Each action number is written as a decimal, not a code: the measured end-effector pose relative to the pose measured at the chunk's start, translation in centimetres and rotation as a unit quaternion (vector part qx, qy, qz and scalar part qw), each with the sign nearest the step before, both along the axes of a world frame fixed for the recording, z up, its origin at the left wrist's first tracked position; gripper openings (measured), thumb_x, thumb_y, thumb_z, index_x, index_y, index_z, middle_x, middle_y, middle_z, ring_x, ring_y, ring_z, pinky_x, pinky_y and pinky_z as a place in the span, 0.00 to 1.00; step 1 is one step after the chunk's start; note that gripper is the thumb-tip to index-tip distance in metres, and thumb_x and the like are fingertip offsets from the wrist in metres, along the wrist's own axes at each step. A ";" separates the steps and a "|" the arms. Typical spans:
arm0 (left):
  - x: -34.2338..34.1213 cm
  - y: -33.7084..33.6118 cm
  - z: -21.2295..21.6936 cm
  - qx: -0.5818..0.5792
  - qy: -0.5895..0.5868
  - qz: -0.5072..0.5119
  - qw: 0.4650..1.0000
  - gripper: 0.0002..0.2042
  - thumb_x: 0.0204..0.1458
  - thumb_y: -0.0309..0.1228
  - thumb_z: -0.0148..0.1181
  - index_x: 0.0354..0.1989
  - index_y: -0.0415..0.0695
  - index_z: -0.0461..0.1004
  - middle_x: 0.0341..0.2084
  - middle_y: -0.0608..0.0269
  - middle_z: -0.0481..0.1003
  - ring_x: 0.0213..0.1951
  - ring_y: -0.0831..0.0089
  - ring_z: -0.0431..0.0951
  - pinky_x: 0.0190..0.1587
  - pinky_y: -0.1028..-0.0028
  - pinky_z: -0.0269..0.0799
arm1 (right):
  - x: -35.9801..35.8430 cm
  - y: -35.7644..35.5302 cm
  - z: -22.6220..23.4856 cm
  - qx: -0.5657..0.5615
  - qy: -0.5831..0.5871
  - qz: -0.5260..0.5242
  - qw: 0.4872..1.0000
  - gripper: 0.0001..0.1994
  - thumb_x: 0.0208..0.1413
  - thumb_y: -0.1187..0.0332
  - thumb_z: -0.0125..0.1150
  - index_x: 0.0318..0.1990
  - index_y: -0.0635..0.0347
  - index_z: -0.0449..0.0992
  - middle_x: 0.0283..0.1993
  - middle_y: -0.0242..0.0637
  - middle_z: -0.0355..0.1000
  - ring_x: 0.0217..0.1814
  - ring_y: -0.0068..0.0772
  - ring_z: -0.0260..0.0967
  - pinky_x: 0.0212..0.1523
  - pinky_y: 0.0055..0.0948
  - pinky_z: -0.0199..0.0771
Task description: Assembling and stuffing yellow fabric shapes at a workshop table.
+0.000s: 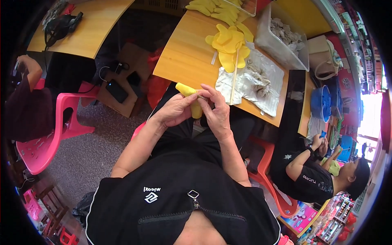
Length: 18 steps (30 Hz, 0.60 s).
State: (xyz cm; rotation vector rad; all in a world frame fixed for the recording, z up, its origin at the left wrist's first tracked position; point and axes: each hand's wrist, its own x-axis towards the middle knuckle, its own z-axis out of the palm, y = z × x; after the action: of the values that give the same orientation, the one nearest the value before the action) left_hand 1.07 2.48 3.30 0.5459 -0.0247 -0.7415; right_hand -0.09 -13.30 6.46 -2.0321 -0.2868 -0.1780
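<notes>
Above my lap, just off the table's near edge, my left hand (176, 109) and my right hand (217, 113) come together around a small yellow fabric piece (185, 89). One end of it sticks out past the left fingers and another part hangs down between the palms. The left thumb and fingers pinch it from the side. At its middle, the right thumb and fingertips are closed on it; whether they also hold some of the pale stuffing cannot be made out. On the table lies a pile of similar yellow pieces (228, 43), with a thin stick (234, 83) beside it.
White cloth and plastic sheeting (272, 97) bear clumps of pale stuffing (259, 79). A clear bin (303, 61) of stuffing stands behind. More yellow pieces (222, 14) lie at the far edge. A co-worker (310, 175) sits at right, another person (30, 98) at left by a pink chair (61, 122).
</notes>
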 end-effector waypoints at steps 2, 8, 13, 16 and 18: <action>-0.2 -0.2 0.0 0.007 0.008 0.003 1.000 0.20 0.63 0.39 0.46 0.58 0.40 0.61 0.51 0.60 0.67 0.52 0.71 0.69 0.53 0.68 0.68 | 0.1 -0.2 -0.3 -0.008 -0.009 0.006 1.000 0.19 0.51 0.80 0.60 0.53 0.59 0.70 0.40 0.34 0.74 0.40 0.25 0.70 0.44 0.23 0.70; 0.2 -0.7 -0.7 0.018 0.035 0.015 0.999 0.18 0.62 0.37 0.47 0.56 0.39 0.63 0.49 0.61 0.69 0.48 0.73 0.72 0.48 0.71 0.71 | -0.2 0.2 -1.4 0.130 0.118 -0.013 0.984 0.18 0.55 0.79 0.58 0.54 0.59 0.69 0.40 0.33 0.73 0.39 0.19 0.69 0.43 0.19 0.69; 0.6 -1.2 -1.8 0.091 0.042 0.128 0.987 0.14 0.60 0.32 0.52 0.51 0.38 0.67 0.43 0.61 0.73 0.43 0.76 0.75 0.46 0.75 0.72 | -1.0 0.9 -1.7 0.140 0.069 -0.100 0.983 0.19 0.54 0.78 0.59 0.54 0.61 0.69 0.38 0.33 0.75 0.39 0.17 0.70 0.42 0.18 0.69; 0.3 -1.2 -2.1 0.054 0.086 0.141 0.985 0.12 0.58 0.30 0.55 0.48 0.39 0.68 0.41 0.62 0.75 0.41 0.76 0.76 0.46 0.77 0.73 | -1.0 1.0 -1.9 0.024 0.005 -0.098 0.995 0.19 0.52 0.78 0.61 0.53 0.61 0.70 0.37 0.35 0.76 0.40 0.21 0.71 0.40 0.21 0.69; 0.0 -1.3 -2.3 0.015 0.058 0.133 0.989 0.12 0.59 0.30 0.54 0.48 0.39 0.68 0.41 0.62 0.75 0.41 0.76 0.76 0.46 0.77 0.73 | -0.9 1.0 -2.1 -0.064 -0.079 -0.098 0.990 0.20 0.50 0.78 0.62 0.52 0.61 0.71 0.37 0.36 0.76 0.40 0.24 0.71 0.40 0.23 0.69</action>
State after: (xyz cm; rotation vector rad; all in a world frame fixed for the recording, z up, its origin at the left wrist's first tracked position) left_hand 1.09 1.17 1.01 0.5214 0.1642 -0.5118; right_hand -0.97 -12.34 4.38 -2.1760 -0.2003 -0.4545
